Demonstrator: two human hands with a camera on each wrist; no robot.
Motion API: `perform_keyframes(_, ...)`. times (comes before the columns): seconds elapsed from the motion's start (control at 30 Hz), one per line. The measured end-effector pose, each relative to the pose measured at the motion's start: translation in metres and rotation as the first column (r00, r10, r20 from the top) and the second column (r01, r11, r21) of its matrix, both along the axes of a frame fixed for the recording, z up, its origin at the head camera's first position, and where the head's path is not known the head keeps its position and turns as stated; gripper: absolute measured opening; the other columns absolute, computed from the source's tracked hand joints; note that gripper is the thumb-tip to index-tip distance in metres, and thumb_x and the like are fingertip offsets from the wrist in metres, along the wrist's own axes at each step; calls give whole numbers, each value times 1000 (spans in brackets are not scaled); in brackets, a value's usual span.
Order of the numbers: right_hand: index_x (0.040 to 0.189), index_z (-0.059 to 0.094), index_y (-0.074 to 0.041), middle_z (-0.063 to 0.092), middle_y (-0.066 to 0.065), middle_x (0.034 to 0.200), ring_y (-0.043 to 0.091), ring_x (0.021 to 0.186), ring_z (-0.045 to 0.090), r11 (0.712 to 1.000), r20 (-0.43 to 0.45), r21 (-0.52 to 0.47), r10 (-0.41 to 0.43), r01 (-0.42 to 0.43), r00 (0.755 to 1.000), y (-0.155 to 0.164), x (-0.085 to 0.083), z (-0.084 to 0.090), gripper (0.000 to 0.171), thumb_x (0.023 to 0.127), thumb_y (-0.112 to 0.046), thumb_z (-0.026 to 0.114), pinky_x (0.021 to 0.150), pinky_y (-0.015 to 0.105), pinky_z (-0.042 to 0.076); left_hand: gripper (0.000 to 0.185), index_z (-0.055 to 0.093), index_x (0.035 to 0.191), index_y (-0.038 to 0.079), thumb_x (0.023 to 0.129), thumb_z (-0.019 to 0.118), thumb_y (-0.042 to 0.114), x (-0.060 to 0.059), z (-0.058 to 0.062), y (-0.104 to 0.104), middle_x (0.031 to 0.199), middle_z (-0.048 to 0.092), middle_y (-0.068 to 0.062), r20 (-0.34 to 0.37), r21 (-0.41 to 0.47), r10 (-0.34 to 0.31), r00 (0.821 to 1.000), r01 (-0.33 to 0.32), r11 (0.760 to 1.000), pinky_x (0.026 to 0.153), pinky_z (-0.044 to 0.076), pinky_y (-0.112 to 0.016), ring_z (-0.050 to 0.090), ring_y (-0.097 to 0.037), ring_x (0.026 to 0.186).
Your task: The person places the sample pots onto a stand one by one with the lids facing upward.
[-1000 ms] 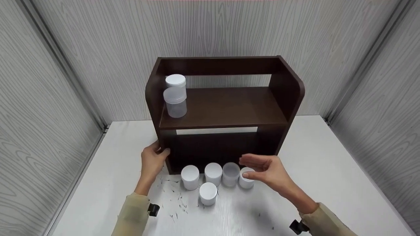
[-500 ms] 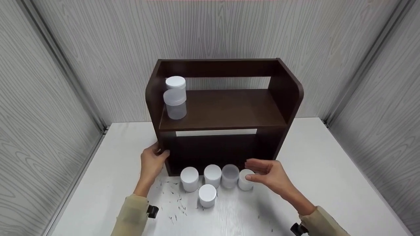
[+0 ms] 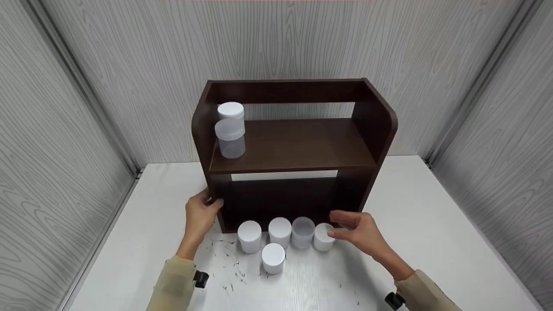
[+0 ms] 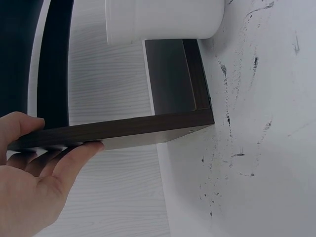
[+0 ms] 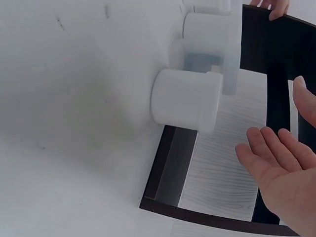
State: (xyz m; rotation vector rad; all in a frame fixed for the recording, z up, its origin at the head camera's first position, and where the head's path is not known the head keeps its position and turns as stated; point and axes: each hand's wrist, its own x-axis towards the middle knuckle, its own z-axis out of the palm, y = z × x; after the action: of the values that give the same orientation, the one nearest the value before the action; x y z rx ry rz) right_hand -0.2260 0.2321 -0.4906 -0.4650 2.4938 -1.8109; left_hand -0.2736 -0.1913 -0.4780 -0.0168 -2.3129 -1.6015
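Your left hand (image 3: pixel 201 212) grips the front edge of the left side panel of the dark wooden shelf unit (image 3: pixel 293 147), thumb on one face and fingers on the other, which reads as a steadying hold that keeps the unit from sliding on the white table (image 3: pixel 432 242). Your right hand (image 3: pixel 360 231) is spread wide with its fingers straight, holding nothing, cupped just beside the rightmost white jar (image 3: pixel 323 236) at about 3 o'clock of that jar; I cannot tell whether the fingertips touch it. That jar ends a row of four standing in front of the unit's lower opening, with a fifth jar (image 3: pixel 273 257) alone at 6 o'clock of the row. Two more jars (image 3: pixel 230 136) stand at the left end of the upper shelf, one behind the other. The right wrist view shows what the head view does not: a clear gap between your palm (image 5: pixel 284 185) and the nearest jar (image 5: pixel 186 100). The left wrist view shows your thumb (image 4: pixel 22 123) on the panel and dark scuff marks (image 4: pixel 232 143) on the table.
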Motion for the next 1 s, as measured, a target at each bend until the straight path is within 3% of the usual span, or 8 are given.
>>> perform_keyframes(0.4, 138, 63, 9, 64, 29, 137, 38, 128, 63, 999, 13, 42, -15, 14, 1000, 4, -8, -11, 62, 85, -12, 89, 109, 43, 49, 52, 54, 143, -13, 96, 68, 3, 0, -1, 0, 137, 62, -32, 1, 13, -12, 1000, 12, 1000, 95, 58, -45, 66, -44, 122)
perform_keyframes(0.7, 146, 51, 14, 54, 34, 146, 49, 134, 55, 989, 3, 75, 126, -126, 992, 5, -13, -17, 75, 86, -10, 88, 111, 46, 47, 55, 52, 144, -16, 96, 68, 5, 0, -1, 1, 136, 62, -33, 23, -18, -6, 1000, 7, 1000, 97, 57, -48, 65, -44, 123)
perform_keyframes(1.0, 145, 55, 11, 57, 29, 146, 46, 132, 57, 981, 14, 140, 137, -137, 991, 6, -18, -23, 75, 84, -14, 90, 108, 52, 49, 53, 54, 142, -15, 94, 68, 2, -1, 0, -1, 135, 63, -32, 15, 11, 5, 1000, -5, 1000, 96, 58, -45, 66, -43, 121)
